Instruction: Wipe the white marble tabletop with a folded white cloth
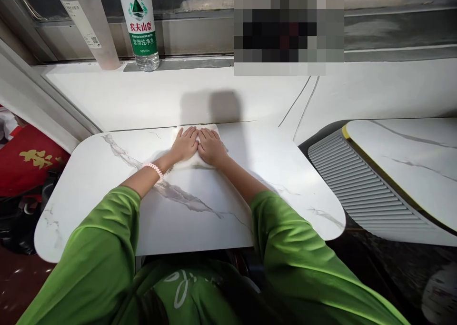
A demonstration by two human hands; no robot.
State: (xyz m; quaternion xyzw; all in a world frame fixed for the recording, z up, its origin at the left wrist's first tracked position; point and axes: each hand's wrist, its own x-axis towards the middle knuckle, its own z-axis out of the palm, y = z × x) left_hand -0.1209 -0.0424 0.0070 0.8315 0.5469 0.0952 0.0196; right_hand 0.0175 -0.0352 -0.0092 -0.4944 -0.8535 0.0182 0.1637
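Observation:
A folded white cloth (195,162) lies at the far edge of a white marble-patterned table (189,229), close to the wall. My left hand (184,145) rests flat on the cloth's left part, fingers stretched forward, with a pink coiled band (154,169) round the wrist. Flat on the right part lies my right hand (211,146), its fingers also extended. Both hands press from above and meet near the thumbs. They cover much of the cloth.
A water bottle (141,29) and a translucent tall container (96,34) stand on the window ledge. To the right is another marble-patterned top (410,148) with a ribbed side (371,187). A red bag (32,158) sits at the left. Two thin cables (303,101) run down the wall.

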